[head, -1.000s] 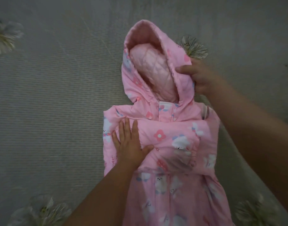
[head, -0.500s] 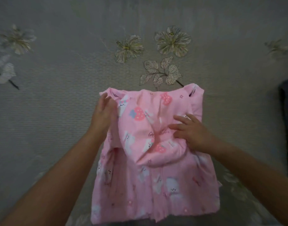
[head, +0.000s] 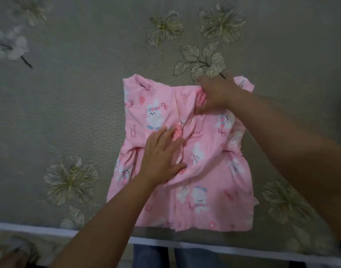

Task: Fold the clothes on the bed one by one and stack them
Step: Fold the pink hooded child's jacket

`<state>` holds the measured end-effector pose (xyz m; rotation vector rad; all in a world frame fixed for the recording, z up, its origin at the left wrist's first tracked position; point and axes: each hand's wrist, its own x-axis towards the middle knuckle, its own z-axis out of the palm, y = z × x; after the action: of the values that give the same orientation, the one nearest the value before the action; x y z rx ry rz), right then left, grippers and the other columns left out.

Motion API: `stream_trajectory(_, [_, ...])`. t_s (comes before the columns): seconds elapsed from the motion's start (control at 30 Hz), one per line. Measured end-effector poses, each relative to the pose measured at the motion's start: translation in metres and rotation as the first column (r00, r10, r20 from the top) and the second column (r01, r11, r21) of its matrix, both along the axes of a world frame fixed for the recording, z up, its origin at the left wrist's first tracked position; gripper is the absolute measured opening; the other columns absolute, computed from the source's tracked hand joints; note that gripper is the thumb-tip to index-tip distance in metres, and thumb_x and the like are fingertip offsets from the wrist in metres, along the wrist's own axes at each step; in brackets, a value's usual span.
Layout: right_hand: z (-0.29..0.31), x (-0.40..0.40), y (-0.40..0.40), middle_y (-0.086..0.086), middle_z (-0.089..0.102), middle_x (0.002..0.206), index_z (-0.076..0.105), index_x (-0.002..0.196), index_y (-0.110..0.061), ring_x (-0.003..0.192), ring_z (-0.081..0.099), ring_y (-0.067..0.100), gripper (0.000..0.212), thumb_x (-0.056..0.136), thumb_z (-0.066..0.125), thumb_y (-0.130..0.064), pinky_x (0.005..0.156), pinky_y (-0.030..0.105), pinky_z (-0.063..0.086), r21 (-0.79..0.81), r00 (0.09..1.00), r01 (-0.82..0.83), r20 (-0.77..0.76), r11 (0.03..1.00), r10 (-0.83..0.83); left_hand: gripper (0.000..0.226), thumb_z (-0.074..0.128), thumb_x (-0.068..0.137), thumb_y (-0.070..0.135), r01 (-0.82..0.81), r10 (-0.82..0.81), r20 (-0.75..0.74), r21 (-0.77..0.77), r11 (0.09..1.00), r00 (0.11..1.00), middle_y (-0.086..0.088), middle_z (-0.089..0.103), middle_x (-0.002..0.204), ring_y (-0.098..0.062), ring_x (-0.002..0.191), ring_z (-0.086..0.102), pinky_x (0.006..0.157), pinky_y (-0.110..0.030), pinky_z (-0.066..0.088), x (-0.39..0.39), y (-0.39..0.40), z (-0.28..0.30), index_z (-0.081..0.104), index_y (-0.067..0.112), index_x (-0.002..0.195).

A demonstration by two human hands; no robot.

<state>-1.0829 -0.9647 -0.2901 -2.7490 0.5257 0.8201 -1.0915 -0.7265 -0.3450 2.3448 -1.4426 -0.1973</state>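
A pink hooded child's jacket point(head: 210, 171) with white bunny prints lies on the bed, its sleeves and hood folded in over the body. My left hand point(head: 162, 155) rests flat on the middle of the jacket, fingers straight and spread, pressing the fabric down. My right hand point(head: 216, 93) is at the jacket's top edge, fingers curled round a bunched fold of pink cloth near the collar.
The bedspread point(head: 69, 93) is grey-green with embroidered flowers and leaves. The bed's near edge point(head: 243, 248) with a white trim runs along the bottom of the view. Jeans-clad legs point(head: 152, 256) show below that edge.
The hood was folded down onto the jacket body. My left hand moved from the left edge to the middle, and my right hand moved up to the top edge and gripped the fabric.
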Motion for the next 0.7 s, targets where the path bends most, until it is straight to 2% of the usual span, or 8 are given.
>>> stream_trajectory(0.13, [0.001, 0.001, 0.012, 0.014, 0.064, 0.103, 0.062, 0.098, -0.010, 0.097, 0.059, 0.031, 0.039, 0.072, 0.071, -0.037, 0.076, 0.034, 0.046, -0.030, 0.995, -0.085, -0.051, 0.996, 0.083, 0.061, 0.056, 0.053, 0.064, -0.202, 0.195, 0.098, 0.065, 0.977, 0.976, -0.010, 0.049, 0.081, -0.020, 0.072, 0.030, 0.061, -0.031, 0.022, -0.012, 0.016, -0.003, 0.037, 0.015, 0.082])
stream_trajectory(0.2, [0.013, -0.009, 0.023, 0.017, 0.064, 0.095, 0.062, 0.093, -0.007, 0.091, 0.061, 0.034, 0.025, 0.075, 0.064, -0.025, 0.066, 0.034, 0.042, -0.136, 0.975, -0.110, 0.177, 0.985, 0.134, 0.055, 0.054, 0.061, 0.060, -0.231, 0.224, 0.090, 0.079, 0.970, 0.970, -0.015, 0.056, 0.073, -0.020, 0.072, 0.030, 0.061, -0.031, 0.023, -0.019, 0.022, -0.009, 0.037, 0.012, 0.082])
stream_trajectory(0.27, [0.028, -0.026, 0.035, 0.018, 0.062, 0.069, 0.059, 0.072, -0.003, 0.063, 0.062, 0.034, 0.011, 0.065, 0.054, -0.009, 0.051, 0.028, 0.032, -0.274, 0.806, -0.128, 0.531, 0.953, 0.261, 0.047, 0.048, 0.071, 0.050, -0.198, 0.198, 0.016, 0.078, 0.977, 0.980, -0.020, 0.059, 0.081, -0.024, 0.079, 0.036, 0.069, -0.032, 0.032, -0.020, 0.024, -0.009, 0.042, 0.008, 0.090])
stream_trajectory(0.33, [0.042, -0.047, 0.051, 0.014, 0.055, 0.055, 0.051, 0.058, -0.006, 0.048, 0.055, 0.028, 0.011, 0.053, 0.043, -0.011, 0.048, 0.024, 0.024, -0.356, 0.634, -0.087, 0.700, 0.930, 0.328, 0.045, 0.046, 0.072, 0.036, -0.117, 0.125, -0.061, 0.124, 0.985, 0.990, -0.024, 0.060, 0.091, -0.030, 0.088, 0.043, 0.074, -0.037, 0.045, -0.016, 0.026, -0.005, 0.051, 0.002, 0.100])
stream_trajectory(0.4, [0.037, -0.077, 0.070, 0.015, 0.055, 0.061, 0.051, 0.059, -0.006, 0.058, 0.053, 0.027, 0.011, 0.048, 0.049, -0.009, 0.052, 0.027, 0.023, -0.361, 0.626, -0.041, 0.718, 0.932, 0.306, 0.042, 0.043, 0.069, 0.025, -0.053, 0.066, -0.062, 0.188, 0.981, 0.996, -0.024, 0.061, 0.085, -0.036, 0.082, 0.054, 0.066, -0.037, 0.050, -0.019, 0.033, 0.012, 0.063, -0.004, 0.091])
stream_trajectory(0.5, [0.018, -0.132, 0.109, 0.020, 0.065, 0.090, 0.055, 0.071, -0.008, 0.092, 0.055, 0.031, 0.026, 0.047, 0.064, -0.014, 0.069, 0.035, 0.030, -0.323, 0.710, -0.002, 0.666, 0.946, 0.229, 0.016, 0.045, 0.080, 0.006, 0.143, -0.140, 0.053, -0.070, 0.987, 0.989, -0.015, 0.060, 0.067, -0.027, 0.067, 0.048, 0.056, -0.032, 0.035, -0.044, 0.059, 0.044, 0.059, 0.003, 0.072])
stream_trajectory(0.6, [-0.006, -0.175, 0.148, 0.023, 0.062, 0.117, 0.046, 0.088, -0.012, 0.109, 0.059, 0.039, 0.043, 0.049, 0.064, -0.016, 0.092, 0.054, 0.040, -0.324, 0.814, -0.003, 0.549, 0.946, 0.190, 0.009, 0.045, 0.091, 0.008, 0.352, -0.318, 0.161, -0.288, 0.890, 0.934, -0.011, 0.059, 0.093, -0.024, 0.085, 0.050, 0.071, -0.033, 0.038, -0.066, 0.077, 0.077, 0.054, 0.007, 0.090])
stream_trajectory(0.7, [-0.024, -0.200, 0.170, 0.022, 0.056, 0.127, 0.046, 0.107, -0.010, 0.118, 0.053, 0.037, 0.089, 0.031, 0.086, -0.033, 0.092, 0.066, 0.035, -0.342, 0.890, -0.043, 0.414, 0.939, 0.192, 0.046, 0.064, 0.073, 0.032, 0.150, -0.159, 0.272, 0.053, 0.987, 0.949, -0.016, 0.061, 0.115, -0.035, 0.110, 0.053, 0.091, -0.046, 0.042, -0.055, 0.065, 0.077, 0.049, 0.009, 0.110])
